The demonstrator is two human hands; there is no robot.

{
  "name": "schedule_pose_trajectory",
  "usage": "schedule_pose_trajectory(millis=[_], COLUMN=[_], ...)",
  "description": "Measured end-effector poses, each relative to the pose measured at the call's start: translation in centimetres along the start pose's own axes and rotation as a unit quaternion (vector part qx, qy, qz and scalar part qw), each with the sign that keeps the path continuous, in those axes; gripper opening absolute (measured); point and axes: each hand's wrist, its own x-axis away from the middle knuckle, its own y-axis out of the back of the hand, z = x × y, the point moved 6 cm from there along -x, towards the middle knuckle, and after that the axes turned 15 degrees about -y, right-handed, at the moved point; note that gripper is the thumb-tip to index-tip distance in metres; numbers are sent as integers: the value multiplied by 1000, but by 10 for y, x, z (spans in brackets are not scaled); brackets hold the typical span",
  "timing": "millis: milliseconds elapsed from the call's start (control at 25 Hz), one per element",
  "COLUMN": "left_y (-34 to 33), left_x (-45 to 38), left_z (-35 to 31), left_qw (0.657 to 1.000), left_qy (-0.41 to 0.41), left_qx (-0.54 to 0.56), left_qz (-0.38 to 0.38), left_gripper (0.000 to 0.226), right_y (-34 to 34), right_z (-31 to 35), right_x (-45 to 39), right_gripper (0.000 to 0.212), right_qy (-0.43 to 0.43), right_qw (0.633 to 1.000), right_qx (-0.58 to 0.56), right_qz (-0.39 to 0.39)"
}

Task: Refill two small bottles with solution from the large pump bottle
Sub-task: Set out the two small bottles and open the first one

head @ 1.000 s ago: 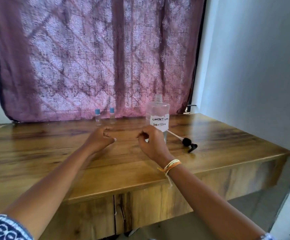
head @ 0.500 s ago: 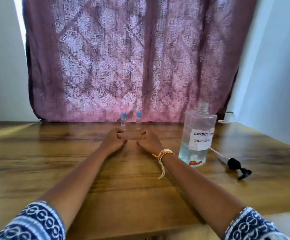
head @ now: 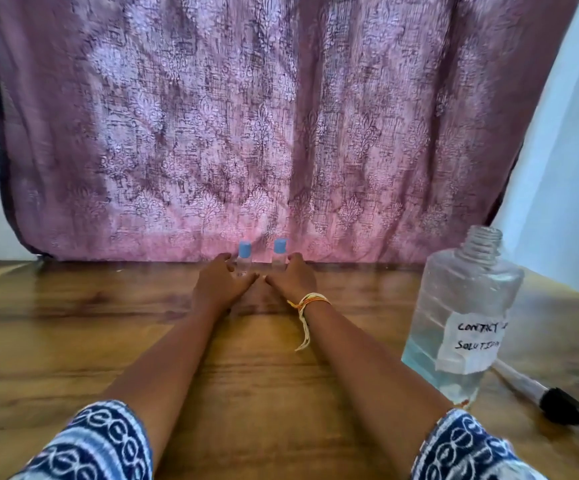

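Nearest, at the right of the wooden table (head: pixel 73 341), the black pump head (head: pixel 558 407) with its dip tube was laid flat beside the large bottle (head: pixel 461 306), which was left uncapped, upright and roughly a third full of clear solution, its paper label (head: pixel 471 341) marked "CONTACT… SOLUTION".

Further out, both forearms were stretched toward the far edge. The left hand (head: pixel 218 285) was spread around the left small bottle (head: pixel 244 259), the right hand (head: pixel 293 278), a thread bracelet (head: pixel 307 301) at its wrist, around the right small bottle (head: pixel 280 254); fingers were part-open, and whether either bottle was actually gripped could not be told. Both blue caps were on.

Judged risks: the light, narrow bottles could be knocked over against the curtain (head: pixel 263 116) by a full-stretch grasp, and the open large bottle could be toppled by the right elbow when the arms are drawn back.
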Motion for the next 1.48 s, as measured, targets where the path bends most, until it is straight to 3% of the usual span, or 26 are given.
schedule_pose_trajectory(millis=[200,320,480,680,920,1240,1360,1480], left_y=[-7,-3,8,37,69,93,96,96], left_x=[-11,-6,8,44,111,181,195,200], left_z=[8,6,-1,-30,-59,-86,-88,-90], left_qw=[998,999,1000,999,999,997,997,997], left_qy=[-28,-27,0,-38,-43,-50,-36,-39], left_qx=[-54,-19,7,13,26,45,44,36], left_qz=[14,-2,-11,-27,21,50,49,52], left_gripper=[50,35,32,28,26,28,29,31], right_y=[-7,-3,5,17,42,73,74,76], right_z=[-3,-4,-4,-3,-21,-42,-48,-54], right_x=[-12,-10,4,54,136,220,239,247], right_gripper=[37,36,31,25,24,16,35,40], right_qy=[6,12,17,42,105,157,169,178], right_qw=[997,997,999,997,985,974,966,966], right_qx=[44,41,10,-45,-13,37,47,17], right_qz=[-70,-71,-30,40,137,157,188,186])
